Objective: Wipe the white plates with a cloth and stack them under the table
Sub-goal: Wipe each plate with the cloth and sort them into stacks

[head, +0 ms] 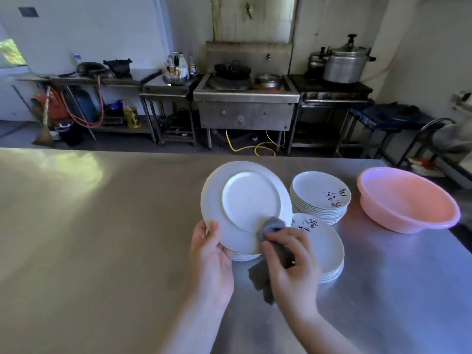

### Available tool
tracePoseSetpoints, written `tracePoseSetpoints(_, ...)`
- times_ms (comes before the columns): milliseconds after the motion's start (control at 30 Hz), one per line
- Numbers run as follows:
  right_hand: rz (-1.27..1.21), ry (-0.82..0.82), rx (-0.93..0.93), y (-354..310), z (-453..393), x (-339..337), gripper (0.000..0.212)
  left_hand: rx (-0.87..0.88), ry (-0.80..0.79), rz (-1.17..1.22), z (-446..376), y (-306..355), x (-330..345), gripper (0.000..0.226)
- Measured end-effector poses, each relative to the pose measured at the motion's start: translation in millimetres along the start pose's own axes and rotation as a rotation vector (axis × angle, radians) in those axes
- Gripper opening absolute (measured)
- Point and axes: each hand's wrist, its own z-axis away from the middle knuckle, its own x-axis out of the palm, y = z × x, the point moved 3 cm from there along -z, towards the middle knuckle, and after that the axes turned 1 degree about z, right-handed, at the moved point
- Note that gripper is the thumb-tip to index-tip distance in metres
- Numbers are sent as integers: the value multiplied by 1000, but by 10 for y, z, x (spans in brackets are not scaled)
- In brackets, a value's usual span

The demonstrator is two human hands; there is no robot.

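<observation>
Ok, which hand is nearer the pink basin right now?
Right. The right hand, holding the grey cloth against the raised plate, is on the side of the pink basin; the left hand grips the plate's far edge, farther away.

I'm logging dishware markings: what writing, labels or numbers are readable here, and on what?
None can be read.
Far plate stack: black brush-style marks, illegible.
Near plate stack: similar marks, partly hidden, illegible.
Oil bottle and sauce bottles: labels too small.

Near plate stack partly behind held plate; markings unreadable.
</observation>
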Motion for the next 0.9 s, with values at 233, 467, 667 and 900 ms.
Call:
tracePoseSetpoints(233, 149, -161, -296, -266, -11, 243, 19, -86, -43, 76, 53, -27, 147, 9)
tracePoseSetpoints(467, 89, 96, -69, 18, -126, -181, 16, 20, 4, -110, -54, 102, -25, 14)
tracePoseSetpoints(667, 135, -43, 168, -55, -795, -234, 17, 33, -68, -325, -2, 97, -165, 18)
tracePoseSetpoints(900, 297, -361, -418, -495, -784, 191, 15, 34, -125, -394, 113, 31, -59, 19)
